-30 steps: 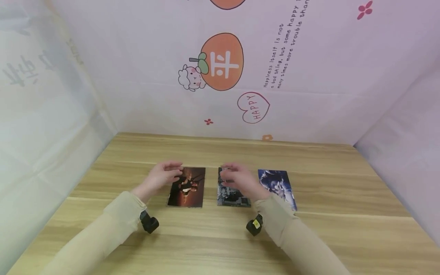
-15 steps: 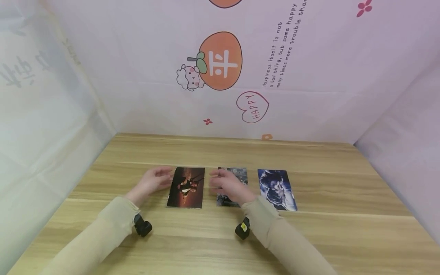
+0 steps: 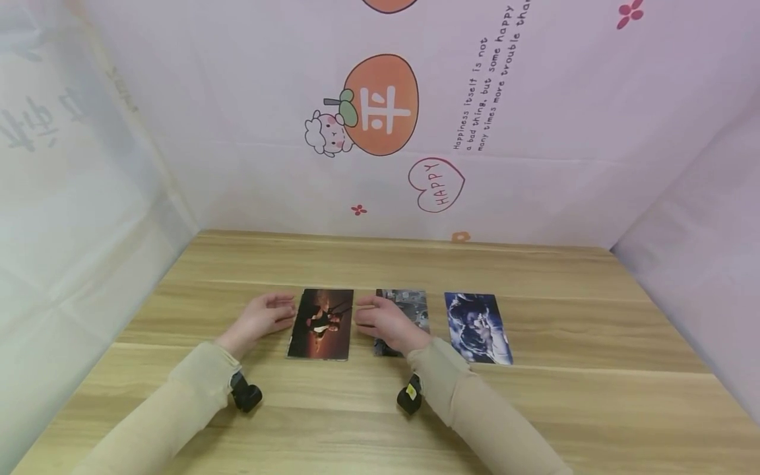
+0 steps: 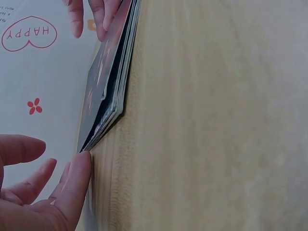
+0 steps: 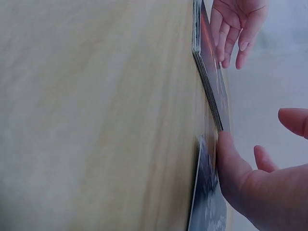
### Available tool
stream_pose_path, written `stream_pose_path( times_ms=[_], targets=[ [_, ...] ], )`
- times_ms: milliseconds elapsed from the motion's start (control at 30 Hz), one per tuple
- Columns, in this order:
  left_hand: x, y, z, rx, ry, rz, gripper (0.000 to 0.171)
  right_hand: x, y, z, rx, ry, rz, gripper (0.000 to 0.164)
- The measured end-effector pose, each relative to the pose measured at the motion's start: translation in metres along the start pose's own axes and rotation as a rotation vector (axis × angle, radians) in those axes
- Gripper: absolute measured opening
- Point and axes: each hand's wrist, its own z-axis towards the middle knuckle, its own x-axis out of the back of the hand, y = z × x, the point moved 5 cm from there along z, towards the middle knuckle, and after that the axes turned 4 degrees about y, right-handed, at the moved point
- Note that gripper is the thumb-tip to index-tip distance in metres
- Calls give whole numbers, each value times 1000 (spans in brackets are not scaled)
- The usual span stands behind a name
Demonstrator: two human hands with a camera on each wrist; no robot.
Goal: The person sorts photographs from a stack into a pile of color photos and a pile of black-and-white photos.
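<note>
A stack of several picture cards (image 3: 320,324), topped by a dark reddish print of two figures, lies flat between my hands. My left hand (image 3: 261,321) is at its left side, fingers loosely extended, a fingertip right at the stack's corner in the left wrist view. On the other side my right hand (image 3: 388,323) has its fingertips at the stack's right edge, and it partly hides a grey picture card (image 3: 417,307) beneath it. The card edges (image 4: 122,72) fan slightly apart in the left wrist view, the top one a little raised. Neither hand grips anything.
A blue-and-white picture card (image 3: 477,328) lies to the right on the wooden table (image 3: 332,429). A printed white cloth (image 3: 267,178) rises behind the table and along both sides. Each wrist carries a small black camera (image 3: 246,394).
My left hand has drawn back left off the dark stack to its left edge. My right hand has slid left across the grey card to the stack's right edge. The cards look unmoved.
</note>
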Motion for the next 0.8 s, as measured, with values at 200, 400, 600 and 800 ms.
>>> stream_pose_path(
  times_ms=[200,400,600,800],
  targets=[
    [0,0,0,0,-29,2,47,-3,-1,1,-6,-5,-14,48],
    [-1,0,-3,-4,-58,-1,49,-7,-1,1,-15,-36,-32,49],
    [-1,-1,-4,0,-47,4,49,-9,-2,2,-14,-31,-34,48],
    [0,-2,-2,8,-25,3,48,-10,-3,1,-17,-23,-50,49]
  ],
)
